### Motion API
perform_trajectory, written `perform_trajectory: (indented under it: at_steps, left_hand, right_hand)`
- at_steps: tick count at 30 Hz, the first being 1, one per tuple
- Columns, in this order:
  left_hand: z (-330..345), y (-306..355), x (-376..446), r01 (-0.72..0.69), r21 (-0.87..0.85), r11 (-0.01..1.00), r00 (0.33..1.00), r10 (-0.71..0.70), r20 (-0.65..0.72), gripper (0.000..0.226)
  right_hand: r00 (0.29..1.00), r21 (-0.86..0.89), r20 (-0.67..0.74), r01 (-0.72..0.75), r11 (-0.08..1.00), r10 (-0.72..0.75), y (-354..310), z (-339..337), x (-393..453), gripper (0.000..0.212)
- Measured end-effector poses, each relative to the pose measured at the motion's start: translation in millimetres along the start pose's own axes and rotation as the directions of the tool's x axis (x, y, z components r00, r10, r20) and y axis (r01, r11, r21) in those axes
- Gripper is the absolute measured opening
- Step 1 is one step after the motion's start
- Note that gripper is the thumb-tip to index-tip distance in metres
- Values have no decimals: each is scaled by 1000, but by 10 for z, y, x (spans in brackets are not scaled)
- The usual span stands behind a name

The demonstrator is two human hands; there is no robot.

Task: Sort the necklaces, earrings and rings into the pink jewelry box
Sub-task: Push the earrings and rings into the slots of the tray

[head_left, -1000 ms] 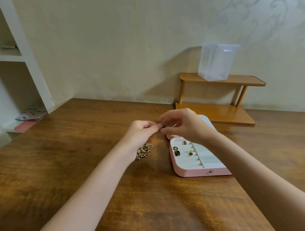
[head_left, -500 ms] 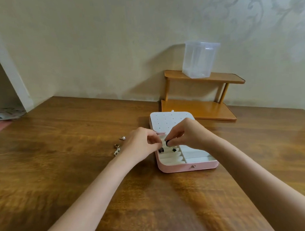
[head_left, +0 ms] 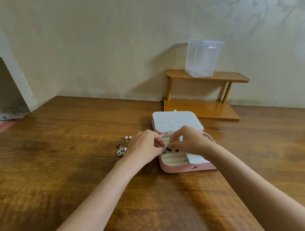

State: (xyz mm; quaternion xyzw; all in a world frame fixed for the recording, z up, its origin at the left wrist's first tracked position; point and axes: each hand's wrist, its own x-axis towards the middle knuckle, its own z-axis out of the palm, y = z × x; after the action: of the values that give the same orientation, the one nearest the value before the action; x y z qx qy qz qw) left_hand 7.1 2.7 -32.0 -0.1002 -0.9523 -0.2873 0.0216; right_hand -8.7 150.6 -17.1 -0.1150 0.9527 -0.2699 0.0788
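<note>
Head view. The pink jewelry box [head_left: 186, 167] is shown open on the wooden table [head_left: 63, 173], its perforated white lid [head_left: 175, 122] laid back flat. Over the ring rolls [head_left: 174, 158] in its left compartment, the left hand [head_left: 146, 149] and right hand [head_left: 188, 140] are held with curled fingertips nearly meeting, pinched on a small dark ring [head_left: 167, 149]. Loose earrings [head_left: 122, 148] are seen on the table just left of the left hand.
</note>
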Motion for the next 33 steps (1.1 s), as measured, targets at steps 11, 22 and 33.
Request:
perform_trajectory:
  at_steps: [11,22,33]
  left_hand:
    - [2,17,25,3,26,1000,1000,-3,11,3]
    - [48,14,8,8,44,999,1000,-7,-25,3]
    - [52,-11,4,-6,17,1000,999,6,-51,6]
  right_hand:
    - [988,-65,-7,153,986,-154,-29,-56,-23,12]
    - [988,-131,-51,136,982,-143,-23,-14,-31,14]
    - [984,-95,-92,141,985,-150,2,-18,-47,17]
